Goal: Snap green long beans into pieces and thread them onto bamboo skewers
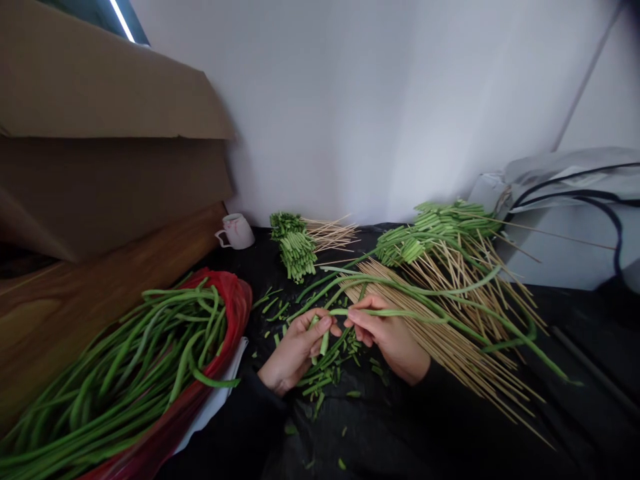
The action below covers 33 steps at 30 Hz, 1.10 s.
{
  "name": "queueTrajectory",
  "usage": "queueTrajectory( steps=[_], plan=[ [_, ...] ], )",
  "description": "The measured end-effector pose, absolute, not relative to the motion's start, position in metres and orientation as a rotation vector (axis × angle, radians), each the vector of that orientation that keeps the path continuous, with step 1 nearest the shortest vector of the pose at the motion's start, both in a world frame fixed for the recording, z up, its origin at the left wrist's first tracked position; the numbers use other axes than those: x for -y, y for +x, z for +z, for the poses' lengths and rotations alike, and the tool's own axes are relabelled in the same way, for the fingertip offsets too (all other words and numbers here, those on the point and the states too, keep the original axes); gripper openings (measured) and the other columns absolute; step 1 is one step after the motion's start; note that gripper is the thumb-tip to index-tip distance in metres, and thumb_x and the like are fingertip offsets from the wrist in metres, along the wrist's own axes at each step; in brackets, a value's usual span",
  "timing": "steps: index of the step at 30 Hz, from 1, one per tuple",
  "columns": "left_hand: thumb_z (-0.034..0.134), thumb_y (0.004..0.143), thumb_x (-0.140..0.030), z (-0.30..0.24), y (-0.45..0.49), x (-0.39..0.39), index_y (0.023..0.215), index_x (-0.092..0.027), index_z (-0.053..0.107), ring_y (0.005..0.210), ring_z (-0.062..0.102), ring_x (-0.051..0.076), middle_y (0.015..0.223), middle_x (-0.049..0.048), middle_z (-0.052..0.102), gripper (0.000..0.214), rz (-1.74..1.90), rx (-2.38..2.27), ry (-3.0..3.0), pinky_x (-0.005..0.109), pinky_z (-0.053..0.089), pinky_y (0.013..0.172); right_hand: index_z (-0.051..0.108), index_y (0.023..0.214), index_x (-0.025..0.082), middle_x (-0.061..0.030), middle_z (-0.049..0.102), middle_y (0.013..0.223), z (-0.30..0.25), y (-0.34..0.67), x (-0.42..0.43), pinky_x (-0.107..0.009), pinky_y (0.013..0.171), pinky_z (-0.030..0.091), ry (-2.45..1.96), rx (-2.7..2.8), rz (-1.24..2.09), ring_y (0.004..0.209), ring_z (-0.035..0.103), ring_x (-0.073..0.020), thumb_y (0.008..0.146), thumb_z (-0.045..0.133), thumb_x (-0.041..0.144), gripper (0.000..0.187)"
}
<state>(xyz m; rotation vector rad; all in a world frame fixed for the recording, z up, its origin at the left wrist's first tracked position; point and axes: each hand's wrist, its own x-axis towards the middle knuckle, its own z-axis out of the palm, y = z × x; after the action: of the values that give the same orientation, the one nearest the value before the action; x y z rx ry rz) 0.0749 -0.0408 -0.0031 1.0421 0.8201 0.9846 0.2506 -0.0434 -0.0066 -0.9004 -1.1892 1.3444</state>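
Between my two hands stretches a long green bean (410, 313), pinched near its left end. My left hand (300, 347) is closed on that end and also holds short cut bean pieces (324, 343) that point downward. My right hand (387, 337) grips the same long bean between thumb and fingers, a little to the right. Beneath both hands, short bean pieces and trimmings (320, 383) lie scattered on black plastic. Just right of my right hand lies a spread of bare wooden skewers (460, 353), with more long beans across it.
A red plastic bag (243, 297) full of long beans (135, 360) stands at left. Skewered bean bundles (297, 253) and a larger pile (440, 230) sit toward the wall. Also around are a mug (237, 232), a cardboard box (115, 133) and black cables (575, 193) at right.
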Motion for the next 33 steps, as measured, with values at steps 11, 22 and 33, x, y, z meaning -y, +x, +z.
queueTrajectory(
  steps=[11,22,33],
  plan=[
    [0.076,0.078,-0.036,-0.01,0.075,0.039,0.079,-0.01,0.061,0.041,0.022,-0.001,0.063,-0.0042,0.055,0.03,1.019,-0.75,0.845,0.012,0.018,0.038,0.066,0.082,0.019,0.0021,0.062,0.062,-0.006,0.244,0.049,-0.024,0.048,0.041,-1.014,1.371,1.105,0.052,0.054,-0.0109,0.078,0.07,0.034,0.016],
    [0.071,0.082,-0.037,-0.004,0.078,0.037,0.071,-0.014,0.052,0.038,0.032,0.0,0.059,-0.0034,0.056,0.032,1.15,-0.791,0.854,0.012,0.025,0.037,0.072,0.092,0.02,0.0,0.067,0.066,-0.006,0.242,0.05,-0.022,0.046,0.041,-1.026,1.305,1.259,0.051,0.053,-0.0098,0.078,0.07,0.033,0.02],
    [0.047,0.094,-0.018,0.002,0.057,0.02,0.079,-0.013,0.053,0.044,0.045,0.004,0.063,-0.0001,0.054,0.017,1.141,-0.825,0.343,0.01,0.031,0.038,0.068,0.079,0.016,0.0024,0.059,0.057,-0.003,0.245,0.048,-0.019,0.04,0.029,-0.949,1.165,1.478,0.044,0.045,-0.0062,0.076,0.071,0.043,0.028]
  ],
)
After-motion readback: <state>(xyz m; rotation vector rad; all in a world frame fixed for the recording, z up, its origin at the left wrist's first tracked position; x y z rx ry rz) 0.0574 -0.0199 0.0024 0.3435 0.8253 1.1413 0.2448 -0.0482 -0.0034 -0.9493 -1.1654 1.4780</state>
